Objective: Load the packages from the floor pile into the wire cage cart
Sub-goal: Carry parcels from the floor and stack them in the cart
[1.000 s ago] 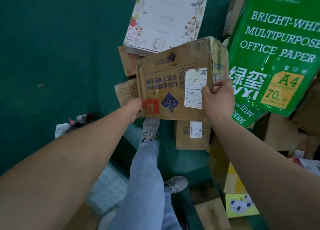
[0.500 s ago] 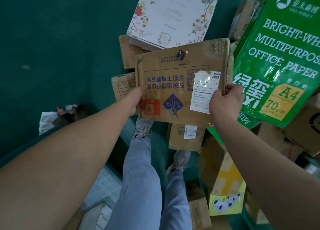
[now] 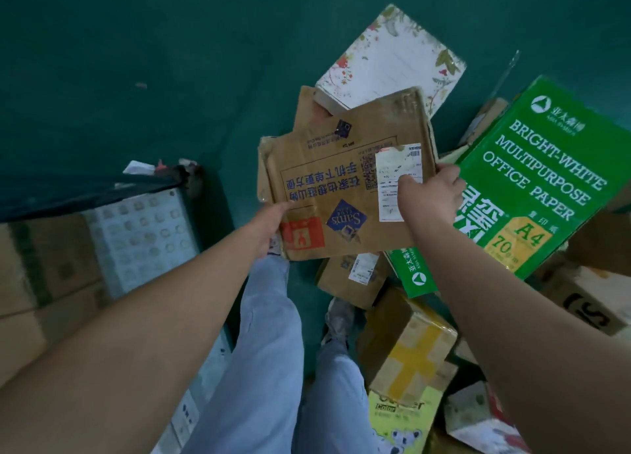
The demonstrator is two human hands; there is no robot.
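Gripping a brown carton in both hands' fingers above dark green floor.

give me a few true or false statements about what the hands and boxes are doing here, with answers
1. Both hands hold the brown cardboard box. True: the left hand grips its lower left edge, the right hand its right edge.
2. The green paper box is to the left of the held box. False: it is to the right.
3. The right hand's fingers touch the white label. True.
4. The flowered box is in the left hand. False: it lies in the pile beyond the held box.
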